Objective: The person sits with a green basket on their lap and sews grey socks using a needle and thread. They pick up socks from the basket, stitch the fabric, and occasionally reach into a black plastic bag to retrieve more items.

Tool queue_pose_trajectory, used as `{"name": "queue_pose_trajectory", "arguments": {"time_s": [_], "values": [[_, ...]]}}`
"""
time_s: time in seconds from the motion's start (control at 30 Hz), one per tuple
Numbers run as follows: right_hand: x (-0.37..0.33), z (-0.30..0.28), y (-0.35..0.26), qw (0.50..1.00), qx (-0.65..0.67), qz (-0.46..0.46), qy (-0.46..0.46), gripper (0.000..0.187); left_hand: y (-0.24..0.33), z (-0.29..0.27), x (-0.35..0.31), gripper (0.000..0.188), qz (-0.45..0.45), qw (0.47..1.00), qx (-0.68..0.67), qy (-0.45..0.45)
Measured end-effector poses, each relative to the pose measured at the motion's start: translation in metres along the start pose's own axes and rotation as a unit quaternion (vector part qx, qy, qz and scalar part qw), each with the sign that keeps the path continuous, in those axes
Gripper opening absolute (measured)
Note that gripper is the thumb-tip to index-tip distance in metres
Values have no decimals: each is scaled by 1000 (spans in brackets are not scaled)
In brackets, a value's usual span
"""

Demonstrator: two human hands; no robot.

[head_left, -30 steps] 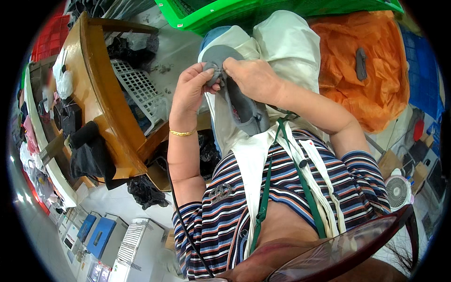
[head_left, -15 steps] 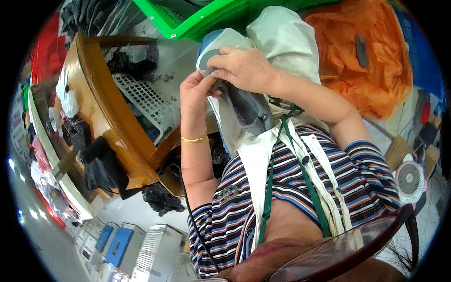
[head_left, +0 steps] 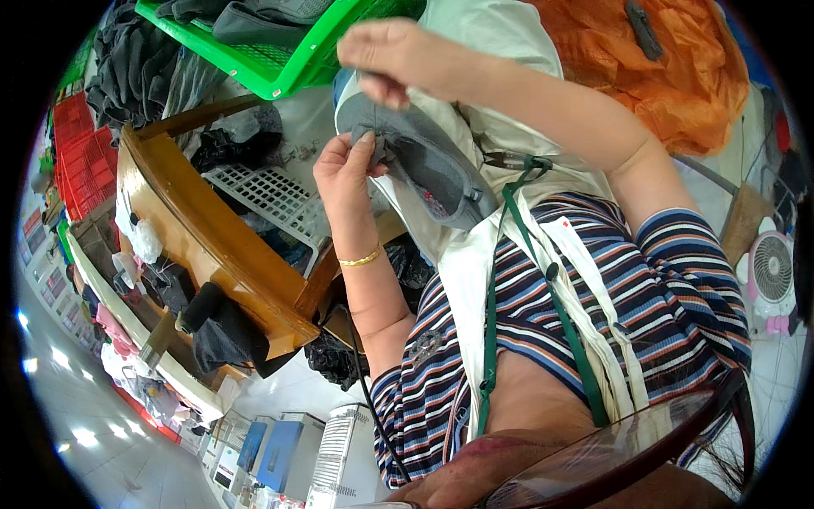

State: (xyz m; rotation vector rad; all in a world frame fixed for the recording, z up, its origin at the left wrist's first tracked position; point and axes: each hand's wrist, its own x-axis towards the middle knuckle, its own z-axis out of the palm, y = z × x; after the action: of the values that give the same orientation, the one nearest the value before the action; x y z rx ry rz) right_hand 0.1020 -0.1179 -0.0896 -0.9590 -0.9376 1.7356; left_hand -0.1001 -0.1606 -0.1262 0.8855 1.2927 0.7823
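Observation:
A grey cloth shoe [head_left: 449, 199] rests on my lap over a white apron, its opening turned up. My left hand [head_left: 348, 170] is closed on the shoe, thumb and fingers pinching bunched grey cloth near its far end. Above and beyond the shoe is my right hand [head_left: 398, 59], lifted off it and near the green basket's edge. Motion blurs its bent fingers, so whether anything small is between them does not show. Small snips [head_left: 506, 159] on a green cord lie across the apron, under my right forearm.
Several grey shoes lie in the green basket [head_left: 280, 83] beyond my lap. An orange sheet [head_left: 593, 51] at the far right bears a dark grey piece [head_left: 643, 30]. To the left stand a brown wooden table [head_left: 203, 237] and a white plastic rack [head_left: 263, 197]. A fan [head_left: 770, 270] stands at right.
My right hand has come off the shoe and moved up and slightly left. My left hand still pinches the shoe. The view has shifted, showing more of the basket.

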Motion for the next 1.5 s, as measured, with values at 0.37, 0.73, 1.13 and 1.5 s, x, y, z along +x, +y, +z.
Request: {"name": "queue_pose_trajectory", "arguments": {"time_s": [0.37,0.73,1.13,1.5], "values": [[-35,-52,-47,968,213,-111,77,15,-3,7,3,12,190,954,220,72],[-44,-86,2,546,-803,-236,31,21,4,32,-29,32,362,708,598,104],[-3,25,49,976,214,-52,0,26,0,12,4,36,351,793,493,71],[-79,18,23,975,179,-105,78,26,-6,38,29,38,534,695,482,5]]}}
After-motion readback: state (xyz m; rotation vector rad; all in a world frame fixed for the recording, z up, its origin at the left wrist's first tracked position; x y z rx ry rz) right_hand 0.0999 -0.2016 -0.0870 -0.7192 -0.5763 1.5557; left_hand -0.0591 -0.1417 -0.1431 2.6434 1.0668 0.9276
